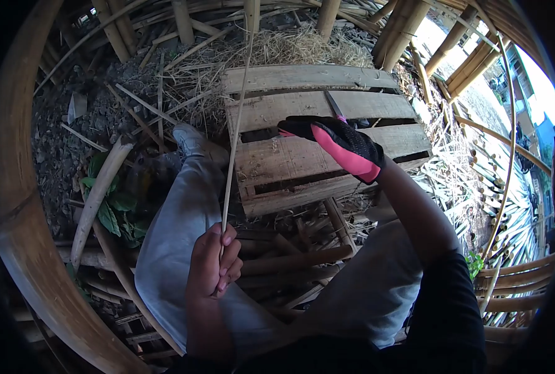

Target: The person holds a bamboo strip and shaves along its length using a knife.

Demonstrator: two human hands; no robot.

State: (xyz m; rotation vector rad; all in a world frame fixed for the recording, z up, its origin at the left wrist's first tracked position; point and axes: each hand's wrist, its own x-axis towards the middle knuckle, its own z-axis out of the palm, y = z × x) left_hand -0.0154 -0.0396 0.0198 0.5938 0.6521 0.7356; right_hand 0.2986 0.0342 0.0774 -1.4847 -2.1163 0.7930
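My bare left hand (215, 260) is closed round the lower part of a long thin bamboo strip (236, 134), which rises nearly upright in front of me. On my right hand (340, 144) is a black and pink glove. It is held over a wooden pallet (290, 159), fingers stretched to the left and apart from the strip. Just beyond the glove is a knife (333, 104), its blade pointing away and a bit of pink at its handle end. The glove hides the rest of the handle; whether they touch I cannot tell.
A thick bamboo pole (25, 218) curves down the left side. Bamboo posts (402, 34) stand behind the pallet, with dry straw (296, 50) before them. Cut bamboo pieces (296, 258) lie between my legs. Green leaves (118, 202) are by my left leg. Many bamboo lengths (508, 206) lie at right.
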